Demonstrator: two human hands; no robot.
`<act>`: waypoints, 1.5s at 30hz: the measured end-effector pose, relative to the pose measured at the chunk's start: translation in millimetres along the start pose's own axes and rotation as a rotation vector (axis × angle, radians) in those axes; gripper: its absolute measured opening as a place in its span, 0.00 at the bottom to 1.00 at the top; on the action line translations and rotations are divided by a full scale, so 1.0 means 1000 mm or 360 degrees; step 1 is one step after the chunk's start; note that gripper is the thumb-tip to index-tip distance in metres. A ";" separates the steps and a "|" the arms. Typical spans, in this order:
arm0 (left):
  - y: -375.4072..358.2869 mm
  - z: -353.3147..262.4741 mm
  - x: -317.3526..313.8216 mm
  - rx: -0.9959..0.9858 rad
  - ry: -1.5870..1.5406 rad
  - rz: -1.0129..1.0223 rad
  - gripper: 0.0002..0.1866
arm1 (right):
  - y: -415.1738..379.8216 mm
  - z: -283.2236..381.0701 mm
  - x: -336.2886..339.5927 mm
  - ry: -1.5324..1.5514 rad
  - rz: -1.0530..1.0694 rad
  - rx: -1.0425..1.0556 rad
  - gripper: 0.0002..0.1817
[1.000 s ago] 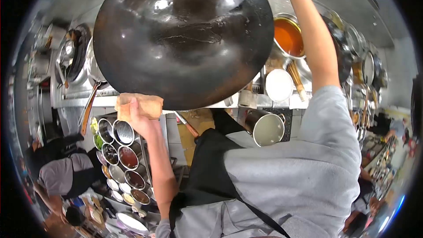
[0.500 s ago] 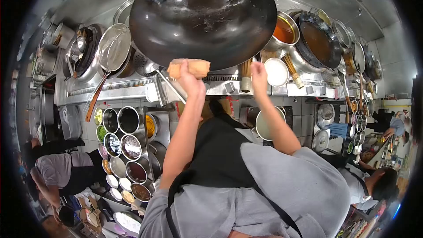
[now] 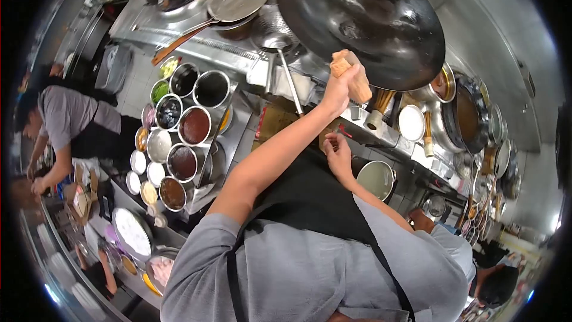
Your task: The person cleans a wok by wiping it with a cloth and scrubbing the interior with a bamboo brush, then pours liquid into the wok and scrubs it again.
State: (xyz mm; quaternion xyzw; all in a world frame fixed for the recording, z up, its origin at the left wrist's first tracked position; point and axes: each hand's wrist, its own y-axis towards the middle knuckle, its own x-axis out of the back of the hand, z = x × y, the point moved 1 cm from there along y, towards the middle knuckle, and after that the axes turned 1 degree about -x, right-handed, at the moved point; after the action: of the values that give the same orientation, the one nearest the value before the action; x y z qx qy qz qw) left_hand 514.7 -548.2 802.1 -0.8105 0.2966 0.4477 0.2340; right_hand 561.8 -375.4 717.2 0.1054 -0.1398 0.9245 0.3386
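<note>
The left hand point(image 3: 341, 86) is gripping a folded tan cloth point(image 3: 353, 75), its fingers wrapped tight around the wad where it meets the near rim of a large black wok point(image 3: 363, 21). The wok is tilting up over the stove line, its dark glossy inside facing the camera and apparently bare of food. The right hand point(image 3: 338, 152) is hanging lower, in front of the black apron point(image 3: 310, 197), holding nothing; its fingers are curling loosely inward, half closed, well apart from the wok.

Just beside the cloth, a bamboo wok brush point(image 3: 379, 109) is standing upright at the stove's front edge, and a white round dish point(image 3: 412, 123) is sitting next to it. A ladle point(image 3: 275, 37) is resting with its long handle running down toward the counter edge, and a wire skimmer point(image 3: 238, 0) with a wooden handle is lying across the burner to its left. Right of the wok, a pan of brown liquid point(image 3: 466, 116) is sitting on the range. Below the right hand, a steel pot point(image 3: 376, 180) is standing near the floor.

To the left, a cluster of round steel seasoning containers point(image 3: 182, 125) is holding dark sauces, pale powders and greens. Beyond them another person in a grey shirt point(image 3: 65, 116) is bending over a prep counter.
</note>
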 end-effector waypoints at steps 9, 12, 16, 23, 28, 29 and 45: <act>-0.243 -0.161 0.077 0.0123 0.0184 -0.0368 0.27 | 0.017 -0.020 -0.065 -0.0491 -0.0239 0.0608 0.16; -0.255 -0.170 0.087 0.0143 0.0154 -0.0572 0.29 | 0.043 -0.013 -0.089 -0.0400 -0.0220 0.0748 0.17; -0.272 -0.207 0.065 -0.0065 0.0380 -0.0689 0.28 | 0.095 0.066 -0.111 0.2153 0.0920 -0.0454 0.38; -0.291 -0.229 0.035 -0.0272 0.0436 -0.0984 0.30 | 0.207 0.034 -0.115 0.0288 0.0443 -0.0013 0.41; -0.230 -0.228 0.031 -0.0045 0.0584 -0.1005 0.30 | 0.231 -0.045 -0.105 -0.1237 0.0367 0.0444 0.34; -0.215 -0.225 0.037 0.0033 0.0605 -0.0992 0.30 | 0.225 -0.038 -0.103 -0.1258 0.0154 0.0449 0.31; -0.039 -0.293 0.171 0.0096 0.0610 -0.0939 0.24 | 0.142 0.074 -0.111 -0.0098 0.0633 -0.0233 0.07</act>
State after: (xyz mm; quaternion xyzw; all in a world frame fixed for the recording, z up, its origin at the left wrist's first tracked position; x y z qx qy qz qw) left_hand 786.4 -755.6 802.0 -0.9233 0.1014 0.1916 0.3171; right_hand 558.8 -570.1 727.5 0.0790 -0.2349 0.9568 0.1520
